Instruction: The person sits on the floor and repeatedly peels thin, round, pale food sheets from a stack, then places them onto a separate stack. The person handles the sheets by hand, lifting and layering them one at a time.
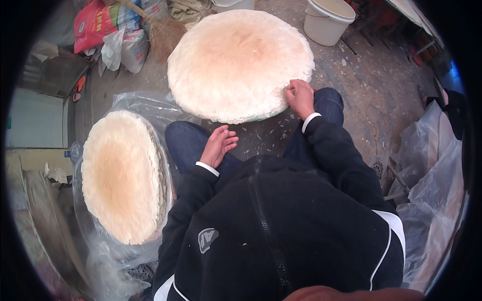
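Observation:
Before my knees is a large, round, flatbread-like sheet [237,64], pale with a browned middle and a ragged, flaky rim. It seems to rest on a stack or support whose greenish edge shows below. My right hand [301,98] pinches the near right rim with bent fingers. My left hand [218,146] is empty above my left thigh, palm turned inward and fingers apart, just short of the sheet's near edge. To my left lies a stack of similar round sheets [119,177], the top one browned in its centre, on clear plastic film [147,105].
A straw broom [165,35] leans by filled sacks [133,49] and a red bag [94,28]. A white bucket [327,22] stands at the far right. Crumpled plastic sheeting [433,180] lies right of me, near a floor drain [377,169]. A plastic bottle [74,151] sits beyond the stack.

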A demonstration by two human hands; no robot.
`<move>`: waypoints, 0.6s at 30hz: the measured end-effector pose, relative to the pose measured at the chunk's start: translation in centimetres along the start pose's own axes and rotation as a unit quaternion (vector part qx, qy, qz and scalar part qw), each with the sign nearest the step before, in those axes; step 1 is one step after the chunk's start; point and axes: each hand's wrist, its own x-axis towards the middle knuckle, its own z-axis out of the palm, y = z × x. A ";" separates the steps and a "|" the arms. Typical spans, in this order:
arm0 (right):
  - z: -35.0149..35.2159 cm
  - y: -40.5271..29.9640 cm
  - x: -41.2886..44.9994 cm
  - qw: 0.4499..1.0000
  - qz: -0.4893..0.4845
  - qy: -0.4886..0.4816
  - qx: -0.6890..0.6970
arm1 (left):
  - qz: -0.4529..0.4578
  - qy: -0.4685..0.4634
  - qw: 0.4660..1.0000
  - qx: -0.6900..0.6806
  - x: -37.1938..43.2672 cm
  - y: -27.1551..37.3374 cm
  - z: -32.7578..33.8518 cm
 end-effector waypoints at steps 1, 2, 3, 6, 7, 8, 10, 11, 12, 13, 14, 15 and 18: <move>-0.3 0.2 0.0 1.000 0.012 0.013 0.014 | -0.001 0.000 1.000 0.003 -0.1 0.0 0.1; -0.6 0.4 0.1 0.999 0.025 0.026 0.029 | -0.001 -0.001 1.000 0.006 -0.2 0.1 0.1; -1.0 0.7 0.2 0.998 0.037 0.041 0.041 | -0.002 -0.004 1.000 0.010 -0.2 0.3 0.3; -2.5 1.2 0.1 0.907 0.257 -0.009 0.332 | 0.000 -0.013 1.000 0.004 -0.6 0.2 0.5; -3.8 0.0 0.4 0.843 0.259 -0.039 0.470 | 0.005 -0.016 1.000 0.000 -0.2 0.0 0.2; -5.1 -1.4 0.3 0.813 0.281 -0.057 0.508 | 0.007 -0.014 1.000 0.002 -0.2 -0.2 -0.2; -9.2 -4.9 1.6 0.763 0.271 -0.070 0.583 | 0.006 -0.011 1.000 0.015 0.3 -0.7 -0.2; -10.8 -6.5 1.9 0.737 0.249 -0.079 0.623 | -0.002 -0.019 1.000 0.019 0.3 -0.5 0.1; -12.9 -8.7 2.6 0.718 0.221 -0.087 0.654 | -0.006 -0.022 0.999 0.024 0.4 -0.6 0.1; -15.1 -11.0 3.5 0.695 0.189 -0.100 0.686 | -0.001 -0.029 0.999 0.020 0.3 -0.4 0.0; -17.3 -12.6 4.0 0.675 0.107 -0.122 0.720 | -0.003 -0.032 0.999 0.017 0.2 -0.4 0.2; -19.2 -14.6 4.6 0.645 0.024 -0.150 0.749 | 0.000 -0.028 0.999 0.016 0.0 -0.2 -0.1; -25.7 -21.9 4.9 0.534 -0.180 -0.180 0.806 | -0.001 -0.023 1.000 0.016 0.3 -0.2 -0.3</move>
